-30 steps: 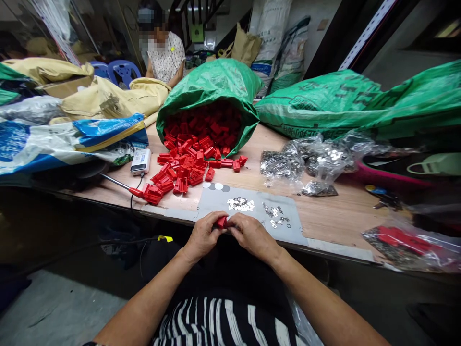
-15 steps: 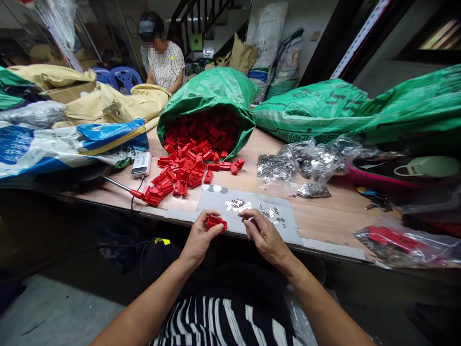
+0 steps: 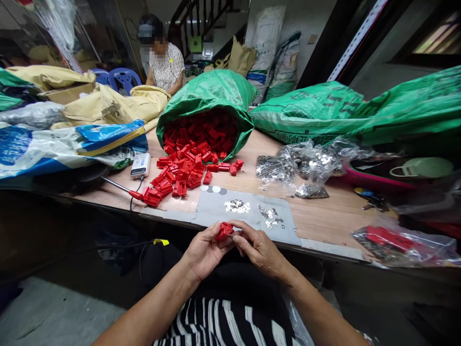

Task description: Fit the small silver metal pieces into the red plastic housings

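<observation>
My left hand (image 3: pixel 206 252) is closed round a red plastic part (image 3: pixel 224 231), holding it up in front of the table's near edge. Against the part's right side, my right hand (image 3: pixel 256 245) pinches what looks like a small metal piece (image 3: pixel 231 235), mostly covered by the fingertips. Just beyond my hands lies a grey mat (image 3: pixel 212 211). On it rest a heap of flat shiny metal pieces (image 3: pixel 237 206) and, to the right, a looser scatter of small metal pieces (image 3: pixel 270 212).
Red parts (image 3: pixel 176 175) spill from a green sack (image 3: pixel 212 89) onto the table. Clear bags of metal pieces (image 3: pixel 309 163) lie to the right. A white device (image 3: pixel 140 166) with a cable sits at the left. Across the table sits another person (image 3: pixel 165 65).
My hands were apart and have come together. The red part has been turned and lifted slightly to the right, and my right fingertips now meet it.
</observation>
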`<action>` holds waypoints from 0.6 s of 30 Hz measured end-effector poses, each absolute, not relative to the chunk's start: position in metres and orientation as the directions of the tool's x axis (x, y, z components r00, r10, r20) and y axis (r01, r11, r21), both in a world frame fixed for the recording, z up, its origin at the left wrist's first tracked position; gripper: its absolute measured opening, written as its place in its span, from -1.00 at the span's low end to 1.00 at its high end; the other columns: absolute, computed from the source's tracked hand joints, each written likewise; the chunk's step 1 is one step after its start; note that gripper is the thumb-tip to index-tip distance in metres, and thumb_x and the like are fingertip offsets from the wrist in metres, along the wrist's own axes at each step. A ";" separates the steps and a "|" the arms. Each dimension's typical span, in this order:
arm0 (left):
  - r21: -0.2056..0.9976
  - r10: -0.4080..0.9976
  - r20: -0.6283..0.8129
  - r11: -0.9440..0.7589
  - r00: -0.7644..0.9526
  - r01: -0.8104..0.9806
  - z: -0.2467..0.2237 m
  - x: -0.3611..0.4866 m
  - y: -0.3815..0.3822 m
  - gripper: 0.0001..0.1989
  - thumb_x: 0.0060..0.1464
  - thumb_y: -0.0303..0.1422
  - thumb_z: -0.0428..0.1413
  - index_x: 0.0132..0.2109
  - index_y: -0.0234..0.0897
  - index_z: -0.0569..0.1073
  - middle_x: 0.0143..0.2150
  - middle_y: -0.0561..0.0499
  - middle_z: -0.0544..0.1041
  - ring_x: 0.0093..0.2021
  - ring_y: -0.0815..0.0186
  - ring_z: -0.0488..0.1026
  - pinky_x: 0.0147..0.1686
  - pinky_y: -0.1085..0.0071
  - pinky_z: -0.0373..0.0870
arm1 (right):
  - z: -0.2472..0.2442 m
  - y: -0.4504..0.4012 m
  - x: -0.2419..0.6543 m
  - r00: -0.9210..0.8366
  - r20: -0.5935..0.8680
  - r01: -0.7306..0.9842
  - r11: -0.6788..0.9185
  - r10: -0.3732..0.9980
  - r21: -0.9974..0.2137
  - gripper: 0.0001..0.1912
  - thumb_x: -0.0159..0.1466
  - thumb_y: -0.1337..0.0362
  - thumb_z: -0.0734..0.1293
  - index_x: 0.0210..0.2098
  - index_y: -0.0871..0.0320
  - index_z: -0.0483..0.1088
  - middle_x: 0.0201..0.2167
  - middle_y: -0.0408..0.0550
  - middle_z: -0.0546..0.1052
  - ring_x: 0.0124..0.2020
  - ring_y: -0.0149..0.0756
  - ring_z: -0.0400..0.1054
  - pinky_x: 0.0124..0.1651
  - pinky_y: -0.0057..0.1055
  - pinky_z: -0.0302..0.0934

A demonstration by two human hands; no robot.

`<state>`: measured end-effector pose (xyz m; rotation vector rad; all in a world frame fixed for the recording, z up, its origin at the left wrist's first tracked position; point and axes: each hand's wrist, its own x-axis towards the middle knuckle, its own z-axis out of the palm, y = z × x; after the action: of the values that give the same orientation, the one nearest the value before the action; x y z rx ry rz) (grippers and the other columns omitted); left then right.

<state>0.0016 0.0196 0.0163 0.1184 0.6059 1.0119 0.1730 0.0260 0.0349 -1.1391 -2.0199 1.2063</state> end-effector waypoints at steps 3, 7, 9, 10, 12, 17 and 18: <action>0.314 0.822 -0.424 0.527 0.380 -0.790 0.019 0.004 0.018 -0.84 0.19 -0.45 0.05 -0.28 -0.46 0.48 -0.34 -0.11 0.59 -0.30 0.29 0.58 0.00 0.28 0.44 | 0.034 0.026 0.173 -0.487 0.027 0.387 0.244 0.873 -0.889 -0.62 0.38 0.11 0.13 0.10 0.14 0.26 -0.59 -0.24 0.34 -0.56 -0.43 0.23 -0.43 -0.49 0.15; 0.299 0.838 -0.413 0.496 0.358 -0.816 0.019 0.007 0.016 -0.85 0.18 -0.49 0.04 -0.30 -0.46 0.48 -0.34 -0.11 0.59 -0.30 0.30 0.57 -0.01 0.27 0.45 | 0.032 0.024 0.172 -0.450 0.057 0.405 0.260 0.891 -0.877 -0.64 0.38 0.10 0.13 0.04 0.13 0.32 -0.59 -0.22 0.32 -0.57 -0.41 0.22 -0.44 -0.48 0.15; 0.302 0.842 -0.411 0.486 0.348 -0.820 0.017 0.008 0.015 -0.87 0.17 -0.49 0.05 -0.30 -0.45 0.48 -0.33 -0.11 0.59 -0.30 0.30 0.56 -0.01 0.28 0.44 | 0.029 0.023 0.172 -0.440 0.059 0.417 0.262 0.896 -0.870 -0.65 0.38 0.10 0.13 0.03 0.11 0.34 -0.61 -0.22 0.29 -0.57 -0.40 0.21 -0.44 -0.48 0.14; 0.302 0.841 -0.412 0.488 0.350 -0.819 0.016 0.008 0.015 -0.88 0.17 -0.49 0.06 -0.30 -0.44 0.48 -0.33 -0.11 0.58 -0.30 0.30 0.56 -0.01 0.27 0.44 | 0.027 0.022 0.172 -0.440 0.053 0.415 0.255 0.897 -0.873 -0.65 0.38 0.09 0.13 0.02 0.11 0.35 -0.62 -0.22 0.28 -0.56 -0.39 0.20 -0.44 -0.48 0.14; 0.294 0.834 -0.409 0.504 0.370 -0.812 0.015 0.008 0.013 -0.91 0.14 -0.48 0.10 -0.30 -0.44 0.47 -0.31 -0.11 0.58 -0.27 0.27 0.57 0.02 0.25 0.42 | 0.023 0.021 0.173 -0.426 0.038 0.385 0.219 0.904 -0.897 -0.66 0.38 0.08 0.12 -0.06 0.12 0.38 -0.60 -0.20 0.28 -0.54 -0.39 0.20 -0.44 -0.48 0.14; 0.305 0.818 -0.372 0.554 0.439 -0.775 0.008 0.013 0.004 -0.90 0.01 -0.47 0.22 -0.32 -0.40 0.44 -0.27 -0.10 0.57 -0.19 0.23 0.55 0.08 0.23 0.34 | 0.011 0.016 0.180 -0.387 -0.025 0.281 0.092 0.922 -0.955 -0.60 0.37 0.02 0.10 -0.28 0.17 0.40 -0.53 -0.17 0.31 -0.53 -0.43 0.16 -0.49 -0.51 0.09; 0.320 0.818 -0.364 0.560 0.446 -0.765 0.006 0.014 0.001 -0.88 0.01 -0.45 0.23 -0.36 -0.38 0.43 -0.30 -0.07 0.56 -0.23 0.27 0.55 0.07 0.24 0.34 | 0.010 0.014 0.182 -0.409 -0.039 0.273 0.081 0.912 -0.959 -0.63 0.37 0.03 0.12 -0.25 0.16 0.39 -0.51 -0.17 0.33 -0.50 -0.42 0.19 -0.45 -0.51 0.12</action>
<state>0.0136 0.0014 0.0063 0.1146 0.5149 0.9823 0.1819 0.0140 0.0098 -1.1740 -1.7553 1.3491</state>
